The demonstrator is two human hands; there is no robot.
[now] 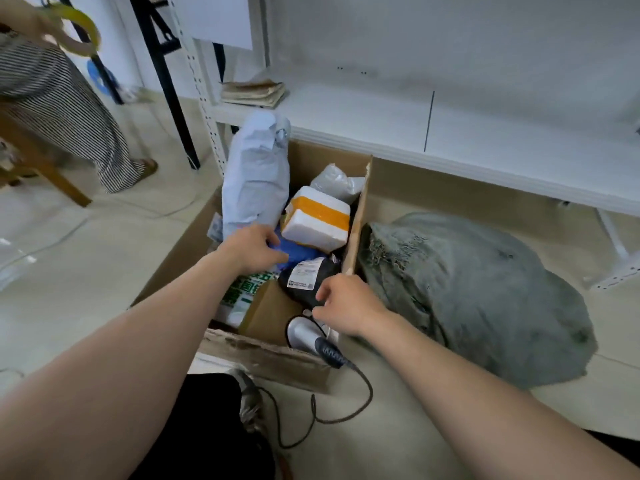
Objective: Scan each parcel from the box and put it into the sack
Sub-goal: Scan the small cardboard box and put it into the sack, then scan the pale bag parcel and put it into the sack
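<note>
parcels are being sorted inside the cardboard box [194, 244]. a blue parcel [298, 252] is being gripped by the left hand [254, 249]; the black labelled parcel [308, 277], lying just ahead, is being pinched by the right hand [346, 303], nearer the sack [485, 289] at right.

The floor [97, 258] is occupied by a cardboard box [266, 358], with a grey sack [485, 289] just beside it.
</note>
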